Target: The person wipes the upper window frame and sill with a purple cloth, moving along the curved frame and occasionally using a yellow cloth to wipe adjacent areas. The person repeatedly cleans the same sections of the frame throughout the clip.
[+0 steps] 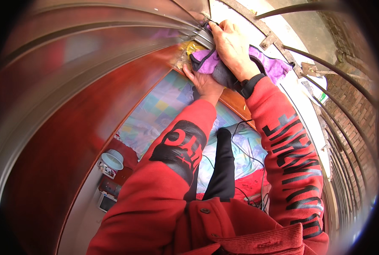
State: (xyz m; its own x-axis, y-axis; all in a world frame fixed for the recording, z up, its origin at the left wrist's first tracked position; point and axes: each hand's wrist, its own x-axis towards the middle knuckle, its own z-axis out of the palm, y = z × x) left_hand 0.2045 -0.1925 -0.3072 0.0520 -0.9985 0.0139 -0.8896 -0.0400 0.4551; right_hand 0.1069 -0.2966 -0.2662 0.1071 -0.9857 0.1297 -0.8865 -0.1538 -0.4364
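Observation:
A purple cloth with dark edging and a grey patch (271, 65) is bunched under and beside my right hand (231, 43). The fingertips of that hand press a dark-edged part of it against the end of a metal window frame (204, 37). Just below, my left hand (205, 83) rests palm up under the cloth near the sill corner, its thumb apart; its other fingers are hidden. Crumpled yellow plastic (193, 47) lies at the corner by the frame.
Large glass panes (81, 47) curve across the left. Rusty metal window bars (333, 65) stand at the right before a brick wall (352, 108). Below are a bed with a patterned sheet (157, 105), a black cable (246, 156) and a pale blue basin (113, 159).

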